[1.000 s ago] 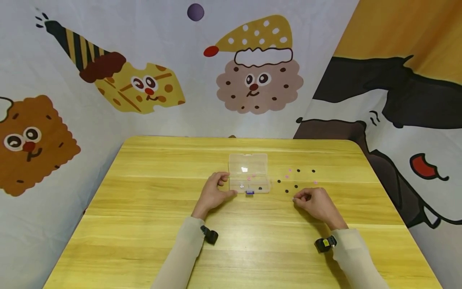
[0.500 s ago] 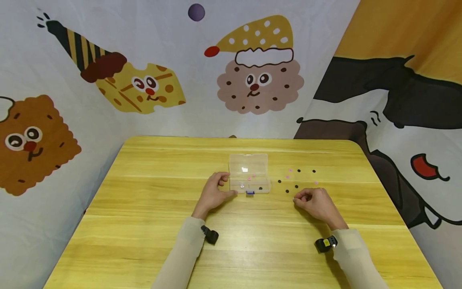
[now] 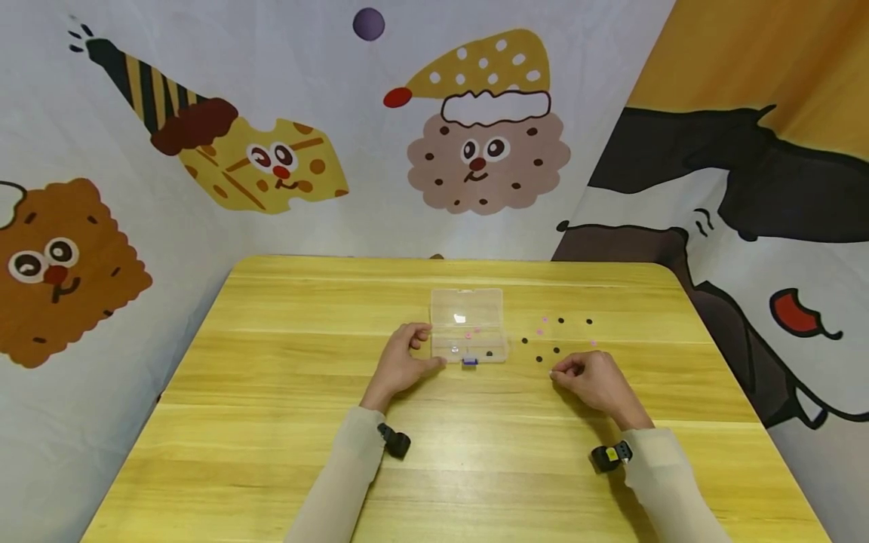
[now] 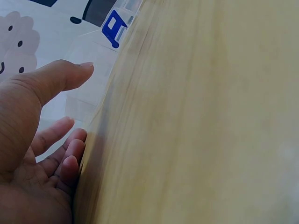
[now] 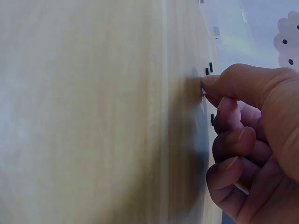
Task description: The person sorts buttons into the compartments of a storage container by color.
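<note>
A clear plastic box lies on the table with its lid raised at the back and a blue latch at its front. My left hand holds its left end, thumb at the front corner and fingers at the side. Inside are pink pieces, a black piece and a pale piece. Right of the box, my right hand pinches a small pale piece between thumb and index finger, just above or on the tabletop. Most of that piece is hidden by the fingertips.
Several small black discs and a few pink pieces lie scattered on the wooden table between box and right hand. A cartoon-printed cloth hangs behind the table. Both wrists wear small black cameras.
</note>
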Demonstrator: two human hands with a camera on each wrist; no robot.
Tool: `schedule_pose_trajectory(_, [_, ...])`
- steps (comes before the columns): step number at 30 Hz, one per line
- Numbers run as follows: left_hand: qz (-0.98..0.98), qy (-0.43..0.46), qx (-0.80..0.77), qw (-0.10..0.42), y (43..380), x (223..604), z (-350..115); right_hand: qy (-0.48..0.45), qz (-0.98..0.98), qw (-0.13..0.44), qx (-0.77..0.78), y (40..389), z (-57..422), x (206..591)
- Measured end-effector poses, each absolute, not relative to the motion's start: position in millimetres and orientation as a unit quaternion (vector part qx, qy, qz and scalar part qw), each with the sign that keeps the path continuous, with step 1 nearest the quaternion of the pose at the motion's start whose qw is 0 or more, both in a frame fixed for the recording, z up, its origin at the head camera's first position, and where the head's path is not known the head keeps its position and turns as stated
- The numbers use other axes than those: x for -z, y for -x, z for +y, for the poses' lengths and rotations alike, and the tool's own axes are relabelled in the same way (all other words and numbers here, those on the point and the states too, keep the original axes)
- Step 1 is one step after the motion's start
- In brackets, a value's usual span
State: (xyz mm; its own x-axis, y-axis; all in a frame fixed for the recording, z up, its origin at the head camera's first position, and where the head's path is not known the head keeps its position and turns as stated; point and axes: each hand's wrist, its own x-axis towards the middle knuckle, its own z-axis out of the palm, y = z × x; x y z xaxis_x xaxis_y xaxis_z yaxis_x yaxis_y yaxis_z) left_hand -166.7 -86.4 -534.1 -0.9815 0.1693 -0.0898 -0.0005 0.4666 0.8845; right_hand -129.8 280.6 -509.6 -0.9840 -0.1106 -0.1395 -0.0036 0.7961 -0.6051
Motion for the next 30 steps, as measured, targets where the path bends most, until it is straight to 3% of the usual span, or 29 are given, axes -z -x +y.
schedule_pose_trajectory(20, [0.849,-0.050,-0.519,0.087,165.9,533.2,-86.9,0.031,0.940,0.105,0.323,130.3,274.3,509.5])
schedule_pose_trajectory(30, [0.849,-0.046,-0.519,0.086,166.6,534.6,-86.8,0.056,0.955,0.073,0.283,130.4,270.1,507.6])
